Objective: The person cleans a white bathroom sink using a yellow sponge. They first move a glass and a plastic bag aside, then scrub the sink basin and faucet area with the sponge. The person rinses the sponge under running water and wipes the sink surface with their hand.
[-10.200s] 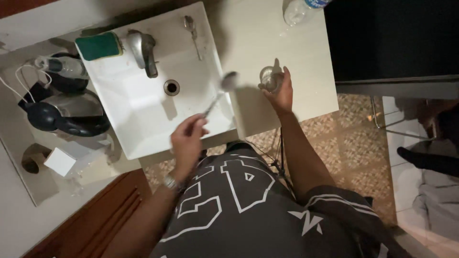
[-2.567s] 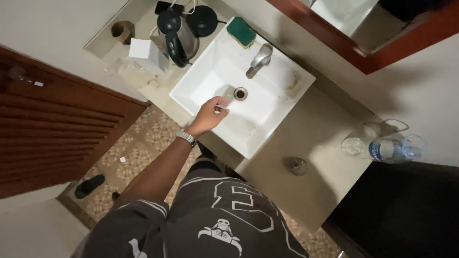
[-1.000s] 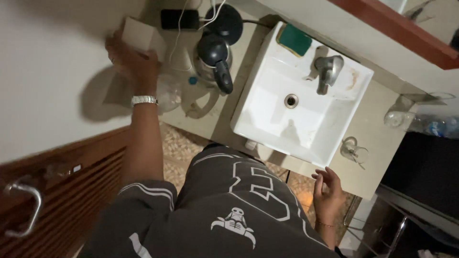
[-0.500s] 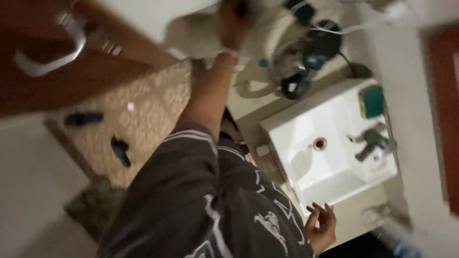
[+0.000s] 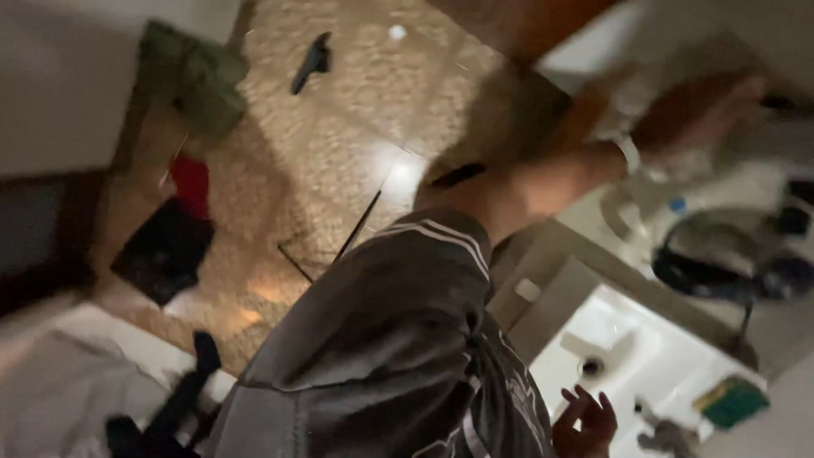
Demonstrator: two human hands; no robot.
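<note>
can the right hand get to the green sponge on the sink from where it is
Probably yes. The right hand hangs open and empty over the sink, and the green sponge sits on the rim just past the tap, with nothing between them.

The person wears a dark grey shirt (image 5: 381, 339) with short sleeves. The sleeve has thin white stripes (image 5: 441, 233) near its edge, and there are big white letters or shapes on the front of the shirt, low down near the right hand (image 5: 585, 420). A pale band or watch (image 5: 629, 153) goes around the wrist, just behind the left hand (image 5: 695, 110), which looks blurry.
</note>
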